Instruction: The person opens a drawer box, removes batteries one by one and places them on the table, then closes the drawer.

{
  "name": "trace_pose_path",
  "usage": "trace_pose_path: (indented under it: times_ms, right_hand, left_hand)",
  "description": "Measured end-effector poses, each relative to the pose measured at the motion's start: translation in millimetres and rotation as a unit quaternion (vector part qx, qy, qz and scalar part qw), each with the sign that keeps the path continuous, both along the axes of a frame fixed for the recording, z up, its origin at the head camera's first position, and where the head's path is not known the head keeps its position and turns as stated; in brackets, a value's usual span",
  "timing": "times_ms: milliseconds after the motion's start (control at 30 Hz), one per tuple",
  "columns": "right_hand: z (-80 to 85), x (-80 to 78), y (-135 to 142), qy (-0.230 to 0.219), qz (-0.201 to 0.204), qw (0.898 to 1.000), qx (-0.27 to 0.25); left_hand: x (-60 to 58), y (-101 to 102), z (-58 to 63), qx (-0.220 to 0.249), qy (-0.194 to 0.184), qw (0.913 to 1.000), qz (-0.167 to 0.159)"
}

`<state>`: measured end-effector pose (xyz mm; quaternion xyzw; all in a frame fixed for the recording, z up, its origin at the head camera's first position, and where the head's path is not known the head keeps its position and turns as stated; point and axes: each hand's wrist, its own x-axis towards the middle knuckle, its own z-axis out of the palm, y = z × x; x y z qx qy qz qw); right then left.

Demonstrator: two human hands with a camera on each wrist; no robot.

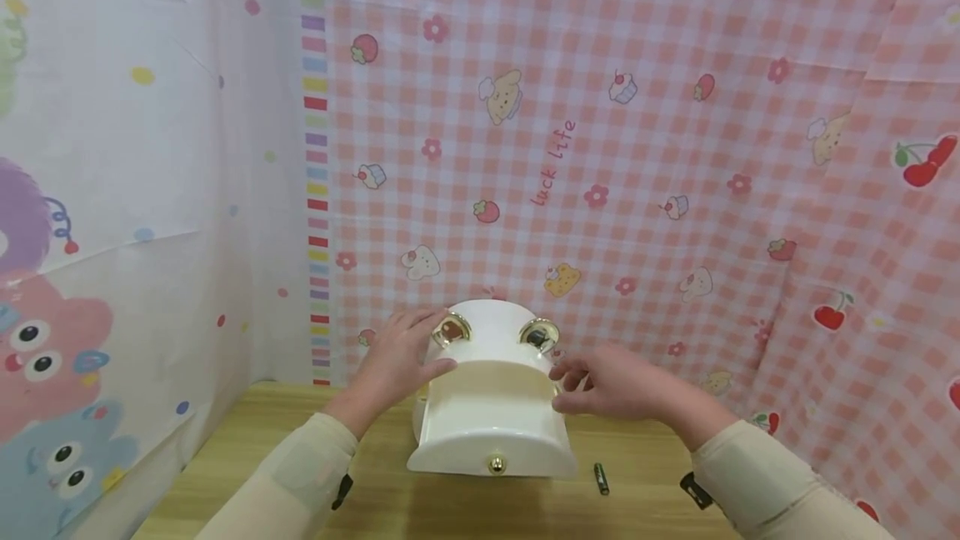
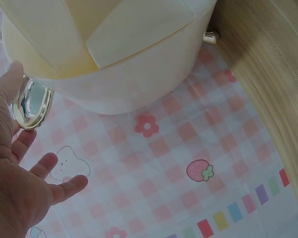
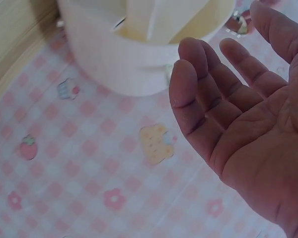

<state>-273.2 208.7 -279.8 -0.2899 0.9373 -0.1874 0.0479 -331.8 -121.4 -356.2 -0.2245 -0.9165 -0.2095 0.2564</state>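
A glossy white rounded box (image 1: 491, 323) stands on the table, its front drawer (image 1: 491, 440) with a small gold knob (image 1: 497, 464) sticking out toward me. Two gold-rimmed oval fittings sit on its upper corners. My left hand (image 1: 397, 361) is at the box's left side, fingers spread, touching the left oval fitting (image 2: 34, 101) with thumb and fingertips on either side of it. Beside the right wall of the box is my right hand (image 1: 615, 382), palm inward, fingers loosely bent around nothing. The right oval fitting (image 1: 539, 336) is just above that hand.
A small dark green and black battery (image 1: 602, 479) lies on the wooden table (image 1: 630, 515), right of the drawer. Close behind the box hangs a pink checked cloth (image 1: 450, 123). A white patterned cloth (image 1: 172, 190) hangs at the left.
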Motion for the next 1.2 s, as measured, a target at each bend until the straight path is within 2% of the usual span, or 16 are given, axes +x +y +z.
trace_pose_path:
  times_ms: [233, 400, 533, 667, 900, 1200]
  right_hand:
    - [9.4, -2.5, -32.4, 0.010, 0.023, 0.999, 0.029]
    - [4.1, -4.2, -51.4, -0.004, 0.000, 0.999, 0.049]
    - [-2.0, -7.7, -62.2, -0.007, 0.003, 0.998, 0.060]
    - [-6.3, -10.5, -75.1, -0.005, -0.006, 0.998, 0.066]
    - [-9.8, -11.7, -98.7, -0.038, -0.039, 0.996, 0.075]
    - [-18.6, -16.5, -120.8, -0.042, -0.026, 0.984, 0.172]
  left_hand:
    - [-2.6, 0.6, 0.6, -0.006, -0.006, 1.0000, 0.001]
    - [-2.2, 2.9, 3.6, -0.021, -0.023, 0.9995, 0.008]
    - [-2.2, 3.6, 4.4, -0.028, -0.037, 0.9989, 0.010]
    - [-2.4, 3.2, 4.3, -0.043, -0.017, 0.9988, 0.015]
    - [-0.7, 2.6, 7.8, -0.064, -0.003, 0.9973, 0.036]
    - [-1.2, 1.8, 6.8, -0.069, 0.008, 0.9969, 0.038]
